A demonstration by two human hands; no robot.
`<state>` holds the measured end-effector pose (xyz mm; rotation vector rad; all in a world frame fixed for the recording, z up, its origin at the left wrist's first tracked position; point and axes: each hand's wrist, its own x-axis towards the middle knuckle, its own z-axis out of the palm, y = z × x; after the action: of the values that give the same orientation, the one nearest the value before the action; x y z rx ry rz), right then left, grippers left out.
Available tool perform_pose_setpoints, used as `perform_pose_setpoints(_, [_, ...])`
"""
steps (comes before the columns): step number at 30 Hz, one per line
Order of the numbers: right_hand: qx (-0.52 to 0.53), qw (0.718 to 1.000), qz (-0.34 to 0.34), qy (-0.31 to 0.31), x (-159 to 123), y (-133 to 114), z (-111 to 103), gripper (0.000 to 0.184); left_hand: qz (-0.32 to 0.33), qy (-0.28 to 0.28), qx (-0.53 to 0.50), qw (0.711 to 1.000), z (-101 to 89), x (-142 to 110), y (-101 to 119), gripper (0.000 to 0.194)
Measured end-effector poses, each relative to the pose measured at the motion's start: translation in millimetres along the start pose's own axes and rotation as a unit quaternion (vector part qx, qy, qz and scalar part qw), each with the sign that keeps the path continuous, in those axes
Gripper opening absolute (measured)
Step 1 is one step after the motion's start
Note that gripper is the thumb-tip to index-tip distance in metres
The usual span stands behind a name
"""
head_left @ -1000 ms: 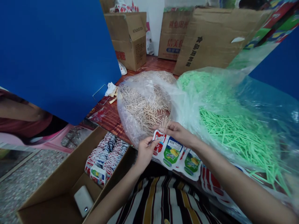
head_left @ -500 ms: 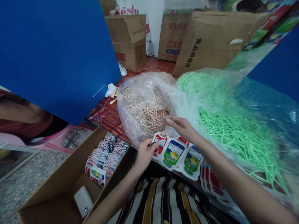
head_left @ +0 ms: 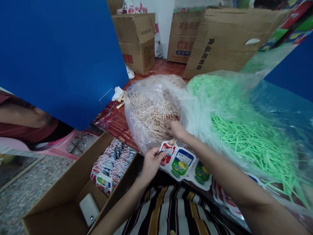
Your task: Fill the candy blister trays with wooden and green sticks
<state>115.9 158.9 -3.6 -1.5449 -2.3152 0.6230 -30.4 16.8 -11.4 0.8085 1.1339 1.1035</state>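
Observation:
My left hand (head_left: pixel 152 162) pinches the left end of a strip of joined flat packets, thumb on top of a red packet (head_left: pixel 167 152). A few pale thin sticks (head_left: pixel 172 142) poke out of that packet's top edge. Beside it in the strip are green-and-blue packets (head_left: pixel 181 164) with a lemon print. My right hand (head_left: pixel 175 129) is at the near edge of a heap of beige sticks (head_left: pixel 156 112) in a clear plastic bag, its fingers curled inward. What those fingers hold, if anything, is hidden.
Right of the heap lies a bag of bright green sticks (head_left: pixel 239 140). At lower left an open carton (head_left: pixel 61 182) holds folded packet strips (head_left: pixel 112 166) and a white device (head_left: pixel 89 209). Cardboard boxes (head_left: pixel 137 42) stand behind. Another person's arm (head_left: pixel 22 114) shows beyond a blue panel (head_left: pixel 61 58).
My right hand has moved slightly left and up into the stick heap, and its fingers have curled from a straighter pose. My left hand keeps its pinch on the red packet.

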Motion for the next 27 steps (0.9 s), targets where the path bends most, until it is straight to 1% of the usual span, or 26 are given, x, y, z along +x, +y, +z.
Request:
perform_pose_setpoints(2, [0.019,1.000,0.003,0.005,-8.0,-1.1,-11.9,0.039,0.001,0.003,-0.001,1.000,0.3,0.3,1.3,0.024])
perform_pose_setpoints(4, [0.104,0.994,-0.006,0.027,-22.4,-7.3,-27.1,0.049,-0.004,0.004,-0.011,1.000,1.0,1.2,2.1,0.025])
perform_pose_setpoints(5, [0.202,0.978,-0.017,0.056,-31.6,-12.4,-34.8,0.053,-0.007,0.004,-0.018,1.000,1.4,1.7,2.2,0.025])
perform_pose_setpoints(6, [0.308,0.947,-0.037,0.083,-41.5,-18.7,-41.8,0.055,-0.010,0.003,-0.025,1.000,1.9,2.3,2.1,0.025])
perform_pose_setpoints(7, [0.385,0.915,-0.052,0.107,-51.8,-25.5,-47.7,0.054,-0.013,0.001,-0.032,0.999,2.5,2.8,1.9,0.024])
perform_pose_setpoints(8, [0.433,0.890,-0.058,0.129,-61.8,-32.3,-52.0,0.052,-0.016,-0.002,-0.037,0.999,3.2,3.2,1.5,0.024])
perform_pose_setpoints(9, [0.459,0.875,-0.059,0.141,-71.1,-38.5,-54.6,0.049,-0.019,-0.007,-0.041,0.999,4.1,3.4,1.2,0.024])
perform_pose_setpoints(10, [0.467,0.869,-0.060,0.148,-79.4,-43.6,-55.6,0.046,-0.022,-0.013,-0.043,0.999,5.0,3.4,1.1,0.024])
perform_pose_setpoints(11, [0.463,0.872,-0.061,0.149,-86.6,-47.4,-55.3,0.043,-0.025,-0.020,-0.043,0.999,6.2,3.2,1.1,0.024])
perform_pose_setpoints(12, [0.446,0.881,-0.061,0.144,-92.6,-49.7,-54.2,0.041,-0.026,-0.026,-0.041,0.998,7.4,2.7,1.4,0.024])
perform_pose_setpoints(15, [0.341,0.927,-0.067,0.139,-104.3,-49.3,-51.3,0.028,-0.016,-0.042,-0.028,0.999,11.4,0.4,3.9,0.022])
perform_pose_setpoints(17, [0.260,0.953,-0.086,0.129,-109.1,-45.9,-53.0,0.019,-0.012,-0.044,-0.026,0.999,13.7,-1.5,5.8,0.022])
perform_pose_setpoints(18, [0.225,0.962,-0.104,0.114,-111.1,-44.0,-54.9,0.017,-0.011,-0.042,-0.027,0.999,14.5,-2.3,6.6,0.022])
perform_pose_setpoints(21, [0.154,0.972,-0.172,0.032,-118.2,-38.9,-61.8,0.021,-0.006,-0.039,-0.018,0.999,16.1,-3.9,8.0,0.022])
perform_pose_setpoints(23, [0.139,0.973,-0.185,0.002,-124.4,-35.8,-64.4,0.028,-0.007,-0.048,-0.014,0.999,16.8,-4.5,8.7,0.022])
perform_pose_setpoints(25, [0.142,0.977,-0.162,0.006,-131.3,-33.0,-64.0,0.036,-0.018,-0.062,-0.029,0.998,17.7,-4.8,9.8,0.024])
perform_pose_setpoints(27, [0.144,0.980,-0.133,0.033,-137.9,-30.8,-60.9,0.040,-0.031,-0.070,-0.053,0.996,18.9,-4.9,11.3,0.026])
